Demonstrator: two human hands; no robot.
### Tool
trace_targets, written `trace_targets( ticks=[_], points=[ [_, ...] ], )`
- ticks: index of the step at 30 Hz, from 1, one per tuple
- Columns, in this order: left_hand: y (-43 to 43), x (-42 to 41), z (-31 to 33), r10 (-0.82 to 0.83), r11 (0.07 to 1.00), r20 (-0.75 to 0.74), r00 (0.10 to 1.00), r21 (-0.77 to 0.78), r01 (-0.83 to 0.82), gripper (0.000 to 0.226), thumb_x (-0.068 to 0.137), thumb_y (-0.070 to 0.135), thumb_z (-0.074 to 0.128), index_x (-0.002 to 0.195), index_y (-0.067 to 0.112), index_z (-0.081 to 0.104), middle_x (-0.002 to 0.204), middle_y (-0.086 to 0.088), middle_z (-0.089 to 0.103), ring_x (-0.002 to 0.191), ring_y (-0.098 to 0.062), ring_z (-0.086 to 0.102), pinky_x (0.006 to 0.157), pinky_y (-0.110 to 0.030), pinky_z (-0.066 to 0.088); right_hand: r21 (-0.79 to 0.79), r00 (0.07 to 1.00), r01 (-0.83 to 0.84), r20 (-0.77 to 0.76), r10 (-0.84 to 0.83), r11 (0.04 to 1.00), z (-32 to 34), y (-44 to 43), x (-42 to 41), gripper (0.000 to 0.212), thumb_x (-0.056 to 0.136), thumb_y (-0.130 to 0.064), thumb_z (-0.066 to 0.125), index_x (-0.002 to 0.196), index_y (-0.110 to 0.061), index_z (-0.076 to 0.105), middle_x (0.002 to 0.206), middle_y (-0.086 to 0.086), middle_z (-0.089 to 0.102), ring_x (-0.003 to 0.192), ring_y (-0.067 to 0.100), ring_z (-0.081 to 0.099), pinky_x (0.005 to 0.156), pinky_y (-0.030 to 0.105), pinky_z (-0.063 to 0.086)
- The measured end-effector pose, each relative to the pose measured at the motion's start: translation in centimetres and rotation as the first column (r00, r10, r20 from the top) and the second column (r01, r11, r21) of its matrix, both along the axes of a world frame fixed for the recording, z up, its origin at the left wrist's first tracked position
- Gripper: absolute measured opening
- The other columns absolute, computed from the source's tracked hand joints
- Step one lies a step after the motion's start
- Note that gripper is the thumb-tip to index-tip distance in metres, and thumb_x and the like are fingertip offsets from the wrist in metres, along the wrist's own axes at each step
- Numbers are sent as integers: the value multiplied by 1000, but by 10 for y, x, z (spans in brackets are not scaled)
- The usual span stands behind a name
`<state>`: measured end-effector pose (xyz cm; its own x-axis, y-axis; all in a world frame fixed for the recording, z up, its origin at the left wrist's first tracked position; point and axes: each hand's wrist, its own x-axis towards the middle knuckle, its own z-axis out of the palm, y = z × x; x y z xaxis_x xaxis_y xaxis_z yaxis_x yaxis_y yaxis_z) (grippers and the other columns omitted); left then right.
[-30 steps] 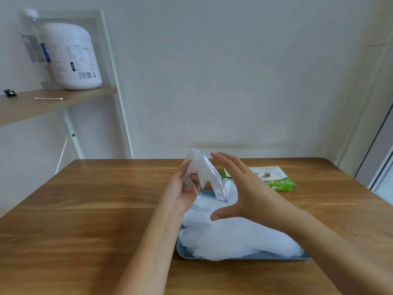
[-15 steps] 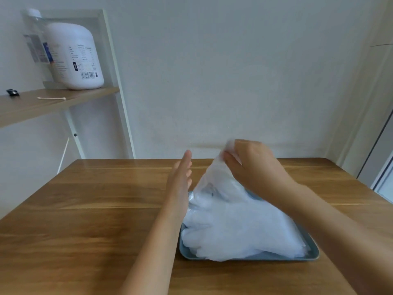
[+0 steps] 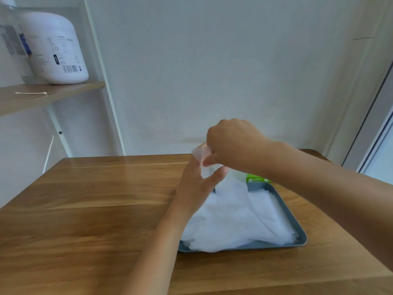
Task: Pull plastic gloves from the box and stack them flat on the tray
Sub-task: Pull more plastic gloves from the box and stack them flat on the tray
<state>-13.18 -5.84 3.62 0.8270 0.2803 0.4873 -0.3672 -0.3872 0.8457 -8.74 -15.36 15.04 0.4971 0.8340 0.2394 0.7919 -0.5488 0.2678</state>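
The right hand (image 3: 231, 143) pinches a glove (image 3: 229, 188) by its top edge — fingers curled. The left hand (image 3: 197, 188), fingers straight, touches it above the tray (image 3: 298, 231).

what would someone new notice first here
Two hands meet over the table: the right hand pinches a thin plastic glove while the left hand reaches up beside it. Below them a white heap of gloves fills a grey-blue tray. A big white jug sits on the shelf at upper left.
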Motion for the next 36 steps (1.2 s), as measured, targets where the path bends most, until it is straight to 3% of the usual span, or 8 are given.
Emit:
trace_targets(
  ticks=[3,8,12,14,18,21,29,36],
  points=[
    [6,3,-1,107,994,-81,991,15,-107,23,82,30,60,96,14,70,70,18,63,69,1,58,66,-18,42,67,997,-13,-78,19,998,7,-5,1,45,86,-46,64,58,-19,40,61,-2,39,56,19,39,46,23,25],
    [23,-6,9,-85,974,-176,981,-221,45,24,93,13,56,76,12,73,85,-6,74,88,-16,70,88,-23,50,319,885,45,-452,110,947,29,-27,12,40,95,-41,52,66,-20,70,34,-3,43,30,8,38,39,15,33],
    [33,-12,14,-156,872,-115,981,-482,82,24,82,11,63,60,15,72,63,-4,67,60,-11,63,63,-19,51,429,724,219,-673,149,877,16,-41,25,46,99,-43,43,74,-18,72,30,-2,36,28,12,27,35,17,26],
    [37,-14,16,-173,847,-153,973,-528,67,13,74,16,68,62,15,74,68,-11,65,66,-20,62,64,-25,53,455,653,296,-738,170,840,0,-48,33,47,100,-42,40,79,-15,73,31,-1,34,30,12,24,35,18,24],
    [45,-14,8,-81,935,-388,918,-349,-65,19,84,24,72,85,5,76,100,-34,65,85,-34,59,78,-39,46,427,517,409,-837,181,807,-40,-61,38,45,102,-35,36,85,-13,72,30,-3,31,28,10,22,36,19,25],
    [45,-5,0,20,980,-527,850,-159,-122,23,88,25,68,85,2,71,80,-17,69,68,-21,59,60,-26,45,380,412,531,-897,161,758,-75,-71,41,44,102,-35,38,85,-12,72,30,-4,35,26,8,25,33,16,24],
    [56,17,-37,364,931,-556,748,229,-283,19,78,30,79,81,15,68,83,2,66,80,-14,61,68,-28,49,312,636,546,-758,-143,777,-149,-86,62,35,97,-32,49,74,-11,66,50,0,62,35,11,50,46,21,42],
    [43,17,-35,587,774,-151,795,394,-496,8,86,24,70,91,22,64,86,7,64,76,-6,57,66,-22,44,294,743,549,-602,-295,783,-165,-86,66,38,99,-36,42,83,-10,65,72,5,64,68,23,61,65,31,50]
  ],
)
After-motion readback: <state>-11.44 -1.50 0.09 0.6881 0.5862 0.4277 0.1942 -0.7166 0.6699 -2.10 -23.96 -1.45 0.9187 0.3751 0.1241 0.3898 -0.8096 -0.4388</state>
